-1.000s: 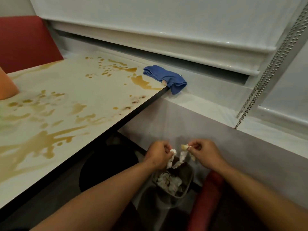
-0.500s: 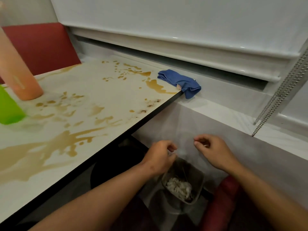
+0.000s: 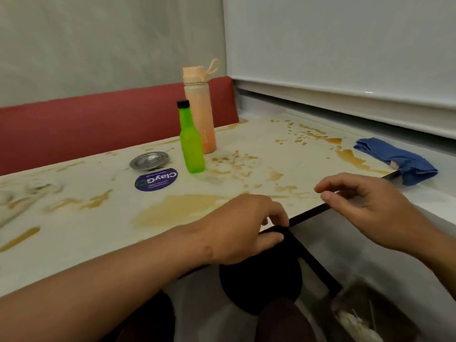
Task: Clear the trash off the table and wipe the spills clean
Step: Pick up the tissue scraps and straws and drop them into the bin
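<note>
The cream table (image 3: 74,238) is streaked with brown spills, the largest puddle (image 3: 177,208) lying just beyond my left hand. My left hand (image 3: 244,228) hovers over the table's near right corner, fingers loosely curled and empty. Further right, my right hand (image 3: 365,206) is raised beside the table's black edge, fingers apart, holding nothing. A crumpled blue cloth (image 3: 399,160) lies at the table's far right corner, partly on the window ledge. Below at the bottom right, a small bin (image 3: 357,319) holds white crumpled paper.
A green bottle (image 3: 191,141) and a peach flask (image 3: 199,109) stand mid-table. Next to them lie a small metal dish (image 3: 149,161) and a purple round sticker (image 3: 156,180). Crumpled wet residue (image 3: 27,193) sits at the far left. A red bench back (image 3: 86,122) runs behind.
The white paper scraps dropped from both hands into the bin. My view swung up and left from the bin to the tabletop, and both hands rose to table height, empty.
</note>
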The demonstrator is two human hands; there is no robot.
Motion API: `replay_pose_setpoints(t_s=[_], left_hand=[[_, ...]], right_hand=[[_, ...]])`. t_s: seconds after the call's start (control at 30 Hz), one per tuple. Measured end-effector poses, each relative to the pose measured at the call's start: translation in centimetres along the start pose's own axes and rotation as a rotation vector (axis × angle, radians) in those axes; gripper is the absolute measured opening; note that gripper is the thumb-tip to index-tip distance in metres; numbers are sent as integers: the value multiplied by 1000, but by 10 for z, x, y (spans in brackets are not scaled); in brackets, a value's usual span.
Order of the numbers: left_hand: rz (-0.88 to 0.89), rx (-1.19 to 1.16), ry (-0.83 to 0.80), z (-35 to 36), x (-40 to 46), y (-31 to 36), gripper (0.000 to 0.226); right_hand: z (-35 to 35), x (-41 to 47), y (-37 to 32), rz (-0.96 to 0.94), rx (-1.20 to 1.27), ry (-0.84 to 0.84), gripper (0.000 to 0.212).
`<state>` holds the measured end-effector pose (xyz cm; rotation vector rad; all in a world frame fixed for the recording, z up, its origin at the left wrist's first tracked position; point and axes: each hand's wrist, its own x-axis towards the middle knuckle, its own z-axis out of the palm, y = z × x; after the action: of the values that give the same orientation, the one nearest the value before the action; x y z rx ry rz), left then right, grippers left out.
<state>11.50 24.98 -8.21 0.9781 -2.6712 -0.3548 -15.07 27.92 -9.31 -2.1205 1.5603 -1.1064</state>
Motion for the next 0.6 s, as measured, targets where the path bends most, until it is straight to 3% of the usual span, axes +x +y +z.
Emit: replay_pose_setpoints(t_s=[0.27,0.6], left_hand=[[-303,194,44,-87,-105,-96,26],[-687,321,141,-150,-234,-219,23]], right_hand=[[63,73,-73,-184,1,-198,18],[192,164,-157,-424,-90,-474,12]])
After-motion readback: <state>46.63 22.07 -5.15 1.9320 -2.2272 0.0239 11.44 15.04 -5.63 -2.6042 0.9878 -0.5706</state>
